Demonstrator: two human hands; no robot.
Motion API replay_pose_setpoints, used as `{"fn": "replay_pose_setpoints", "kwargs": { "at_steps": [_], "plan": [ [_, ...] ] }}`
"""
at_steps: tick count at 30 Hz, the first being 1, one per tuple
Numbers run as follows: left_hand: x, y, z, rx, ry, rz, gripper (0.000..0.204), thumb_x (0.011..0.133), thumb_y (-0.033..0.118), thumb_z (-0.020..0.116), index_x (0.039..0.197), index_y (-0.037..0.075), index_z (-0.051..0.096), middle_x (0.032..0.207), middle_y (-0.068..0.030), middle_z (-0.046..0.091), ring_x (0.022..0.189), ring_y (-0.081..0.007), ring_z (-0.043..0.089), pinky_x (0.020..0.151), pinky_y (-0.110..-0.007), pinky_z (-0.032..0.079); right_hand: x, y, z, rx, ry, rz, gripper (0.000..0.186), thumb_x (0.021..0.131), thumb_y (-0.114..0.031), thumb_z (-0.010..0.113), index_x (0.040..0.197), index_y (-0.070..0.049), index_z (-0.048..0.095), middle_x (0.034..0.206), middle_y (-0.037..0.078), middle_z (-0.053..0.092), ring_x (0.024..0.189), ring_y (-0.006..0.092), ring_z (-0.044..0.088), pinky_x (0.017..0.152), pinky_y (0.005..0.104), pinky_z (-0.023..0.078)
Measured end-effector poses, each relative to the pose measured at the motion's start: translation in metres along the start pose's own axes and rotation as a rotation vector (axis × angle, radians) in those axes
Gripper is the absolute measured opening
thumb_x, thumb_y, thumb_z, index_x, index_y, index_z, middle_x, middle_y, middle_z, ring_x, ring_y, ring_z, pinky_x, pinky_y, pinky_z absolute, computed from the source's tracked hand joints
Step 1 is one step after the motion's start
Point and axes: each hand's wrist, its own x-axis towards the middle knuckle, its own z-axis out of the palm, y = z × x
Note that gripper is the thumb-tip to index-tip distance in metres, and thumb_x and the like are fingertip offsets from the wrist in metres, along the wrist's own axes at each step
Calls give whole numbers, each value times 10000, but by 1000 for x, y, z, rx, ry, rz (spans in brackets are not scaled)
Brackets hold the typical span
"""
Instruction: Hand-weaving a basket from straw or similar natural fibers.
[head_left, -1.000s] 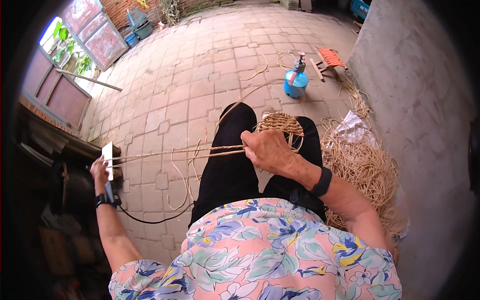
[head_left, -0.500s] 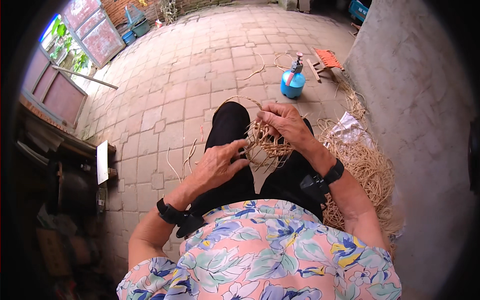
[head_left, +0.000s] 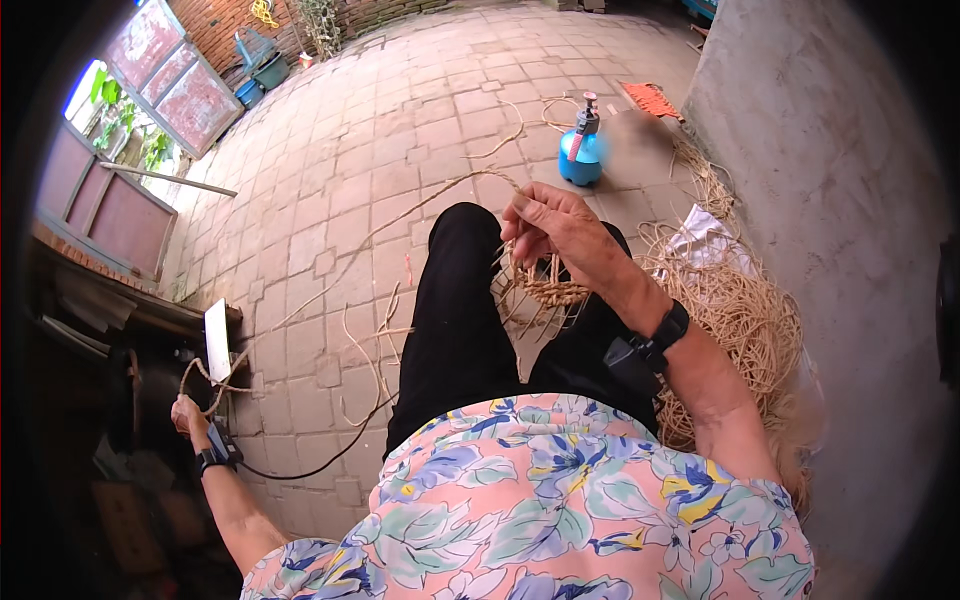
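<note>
My right hand is above my knees, its fingers closed on a partly woven straw-rope basket with loose ends hanging below it. From its fingertips a long tan straw rope runs slantwise down to the left. Far out at the left, my left hand is closed around that rope, which loops just above the fist. The left arm is stretched out beside a white board. Part of the basket is hidden behind my right fingers.
To my right lies a large heap of straw rope with a white bag on it, beside a grey wall. Ahead stand a blue pump sprayer and a low stool with an orange seat. Loose strands lie on the paving.
My left hand has moved from beside the basket far out to the left, drawing the rope out long. My right hand stays nearly in place with the basket.
</note>
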Motion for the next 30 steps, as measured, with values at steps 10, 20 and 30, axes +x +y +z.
{"fn": "replay_pose_setpoints", "kwargs": {
  "at_steps": [10,20,30],
  "plan": [
    [-421,272,-61,-905,-760,1268,134,886,-3,659,1003,43,708,945,-75,696,821,-159,657,691,-296,513,-24,17,-36,-93,220,123,269,1042,-282,494,931,-57,590,756,29,619,569,84,626,512,224,539],
    [-552,304,-76,-776,-1517,720,268,866,314,775,865,91,626,726,14,623,529,-33,431,454,-199,304,-18,24,-40,-16,213,122,261,1043,-282,500,974,-47,588,821,40,630,627,99,649,570,250,575],
    [-563,307,-86,-820,-1546,335,293,824,217,790,950,153,533,736,67,481,540,-34,356,447,-200,267,4,11,-43,-352,118,70,261,1032,-300,547,1000,-56,634,861,-19,632,668,36,613,596,187,528]
  ]
}}
